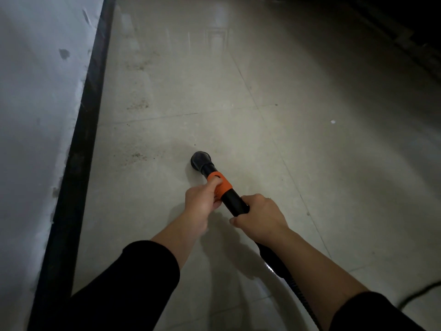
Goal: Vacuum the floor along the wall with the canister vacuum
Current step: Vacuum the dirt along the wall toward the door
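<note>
A black vacuum wand (232, 199) with an orange collar (220, 183) points down at the pale tiled floor (250, 75). Its round black nozzle (201, 160) touches the tile a little right of the wall. My left hand (201, 201) grips the orange collar. My right hand (261, 219) grips the wand further back, where the ribbed black hose (284, 271) runs off under my right forearm. The canister is out of view.
A white wall (31, 115) with a black skirting strip (81, 144) runs along the left. Patches of brown dirt lie by the skirting: (137, 156), (138, 105), (138, 65). A dark cable (420, 291) lies at the right edge. The far right is in shadow.
</note>
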Tool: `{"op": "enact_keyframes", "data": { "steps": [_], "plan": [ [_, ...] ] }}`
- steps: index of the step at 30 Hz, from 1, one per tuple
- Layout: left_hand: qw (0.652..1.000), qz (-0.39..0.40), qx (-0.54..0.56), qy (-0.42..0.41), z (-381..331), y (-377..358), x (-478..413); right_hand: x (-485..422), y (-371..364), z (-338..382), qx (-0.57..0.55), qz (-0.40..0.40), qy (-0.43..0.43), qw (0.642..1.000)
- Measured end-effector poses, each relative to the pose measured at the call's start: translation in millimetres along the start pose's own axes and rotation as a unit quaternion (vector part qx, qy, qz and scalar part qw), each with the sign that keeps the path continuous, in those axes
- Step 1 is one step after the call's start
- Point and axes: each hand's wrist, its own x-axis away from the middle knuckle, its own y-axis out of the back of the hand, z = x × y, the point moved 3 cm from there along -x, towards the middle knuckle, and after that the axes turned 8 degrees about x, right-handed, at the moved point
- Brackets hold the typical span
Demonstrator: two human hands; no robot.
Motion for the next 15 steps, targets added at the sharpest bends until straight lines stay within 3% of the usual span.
{"op": "enact_keyframes", "data": {
  "steps": [15],
  "plan": [
    [1.000,-0.005,-0.023,0.009,3,-35,-14,-13,6,-19,-0.022,-0.032,-0.039,0.998]
  ]
}}
